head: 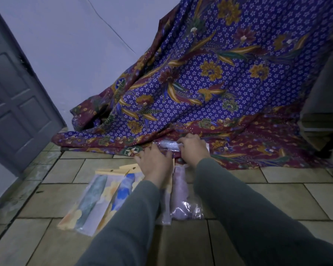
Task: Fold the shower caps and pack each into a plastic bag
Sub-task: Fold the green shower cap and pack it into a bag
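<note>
Kneeling person's left hand (pixel 154 162) lies flat, fingers spread; right hand (pixel 193 147) curls onto a clear bag (pixel 168 145) on batik cloth (pixel 210 83); packed bags (pixel 96 200) nearby on the tiles.

I wear a long-sleeved top in a dull grey-green. The left sleeve (pixel 123 223) and the right sleeve (pixel 244 212) are of the same plain, soft-looking cloth, with no print or buttons to be seen. Each sleeve ends at the wrist, and my left hand (pixel 154 164) and right hand (pixel 193 147) are bare, with no rings or watch visible.
</note>
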A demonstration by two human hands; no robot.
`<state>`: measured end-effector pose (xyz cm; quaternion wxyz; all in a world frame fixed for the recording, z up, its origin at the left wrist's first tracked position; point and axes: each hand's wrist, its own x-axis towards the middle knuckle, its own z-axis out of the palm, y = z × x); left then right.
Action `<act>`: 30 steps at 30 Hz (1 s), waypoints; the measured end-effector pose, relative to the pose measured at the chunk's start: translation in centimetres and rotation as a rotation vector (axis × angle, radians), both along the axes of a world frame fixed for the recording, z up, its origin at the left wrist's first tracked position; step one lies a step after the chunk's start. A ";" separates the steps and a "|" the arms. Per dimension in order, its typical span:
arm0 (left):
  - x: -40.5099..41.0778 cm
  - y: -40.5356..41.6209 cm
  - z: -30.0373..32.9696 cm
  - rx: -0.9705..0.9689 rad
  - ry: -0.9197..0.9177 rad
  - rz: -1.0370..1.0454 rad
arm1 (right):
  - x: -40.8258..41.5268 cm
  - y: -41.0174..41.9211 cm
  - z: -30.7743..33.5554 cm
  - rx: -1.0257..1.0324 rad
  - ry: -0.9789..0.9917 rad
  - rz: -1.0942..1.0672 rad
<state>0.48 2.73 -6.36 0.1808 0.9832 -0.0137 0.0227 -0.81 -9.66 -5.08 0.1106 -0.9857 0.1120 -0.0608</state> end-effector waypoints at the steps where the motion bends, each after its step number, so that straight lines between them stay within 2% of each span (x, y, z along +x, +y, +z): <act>1: 0.7 -0.4 -0.2 0.001 0.003 0.003 | 1.0 -0.4 -0.3 -0.036 0.027 0.006; 6: 3.5 -1.2 -1.5 0.096 0.088 0.037 | 3.0 -2.3 -1.3 0.022 0.203 0.059; 8: 4.0 -1.5 -1.8 0.062 0.099 0.043 | 3.0 -2.5 -1.6 0.047 0.212 0.081; 12: 4.0 -1.7 -1.8 -0.135 0.029 0.040 | 2.5 -2.9 -1.4 0.094 0.103 0.079; 14: 3.8 -1.6 -1.4 -0.356 -0.020 0.012 | 2.1 -3.3 -0.9 0.180 0.037 0.076; 17: 3.6 -1.9 -0.8 -0.819 -0.044 -0.071 | 1.7 -3.6 0.1 0.379 -0.078 0.125; 21: 3.0 -2.5 0.6 -1.072 -0.109 -0.098 | 0.5 -4.1 2.0 0.448 -0.210 0.167; 25: 2.3 -2.8 1.9 -1.193 0.004 -0.279 | -0.2 -5.4 4.1 0.856 -0.116 0.136; 30: 0.7 -2.8 3.8 -1.177 0.061 -0.484 | -1.8 -6.2 4.3 0.889 -0.154 0.154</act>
